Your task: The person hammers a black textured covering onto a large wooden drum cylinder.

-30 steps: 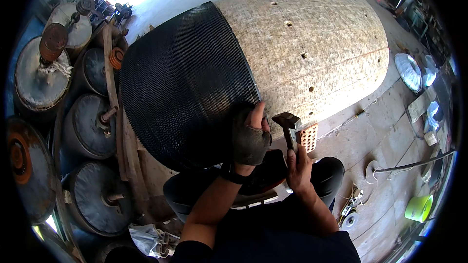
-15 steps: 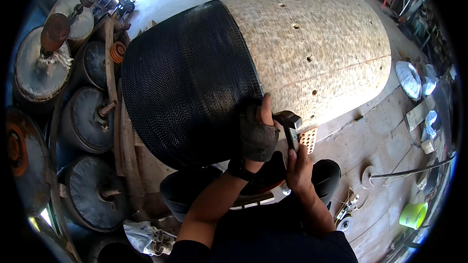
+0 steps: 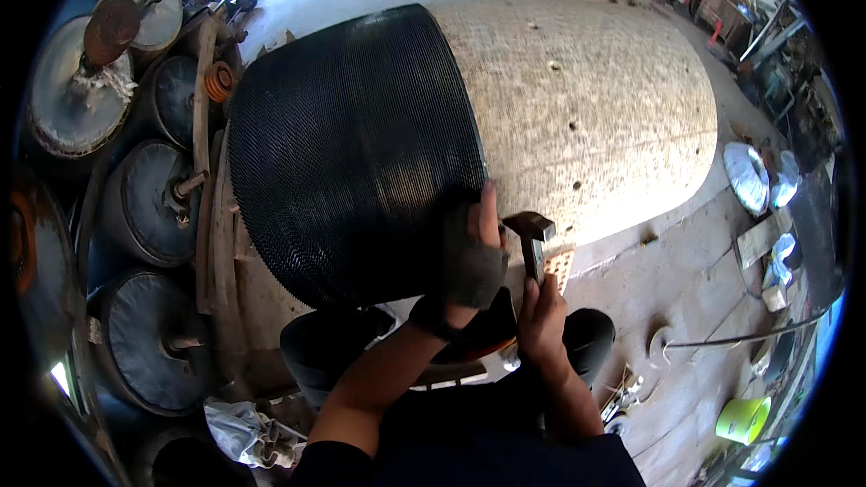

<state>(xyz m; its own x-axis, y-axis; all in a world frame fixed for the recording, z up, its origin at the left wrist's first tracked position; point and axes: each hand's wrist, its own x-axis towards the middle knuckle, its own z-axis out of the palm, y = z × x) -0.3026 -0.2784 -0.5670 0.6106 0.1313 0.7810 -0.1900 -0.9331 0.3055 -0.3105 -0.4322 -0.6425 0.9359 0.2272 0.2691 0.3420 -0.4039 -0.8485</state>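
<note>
A large roller lies across the view in front of me. Its left part is covered in closely set black ridged wire (image 3: 361, 126); the right part is a bare pale mottled surface (image 3: 595, 99) with several small holes. My left hand (image 3: 475, 257), in a dark fingerless glove, rests on the near side of the roller at the edge of the black covering. One bare digit is stretched along that edge; the other fingers are lost in shadow. My right hand (image 3: 542, 317) grips a hammer (image 3: 532, 227) by its handle, head up, just right of the left hand and close to the pale surface.
Several dark drums (image 3: 155, 203) with shafts stand along the left, beside wooden beams (image 3: 206, 99). Below them lies a crumpled white bag (image 3: 233, 431). On the right floor are a wrapped white bundle (image 3: 746, 178), a rod (image 3: 749, 340) and a lime-green bucket (image 3: 743, 419).
The whole view has shifted slightly. My left digit still lies along the black edge, and the hammer stays raised beside it, its head turned a little.
</note>
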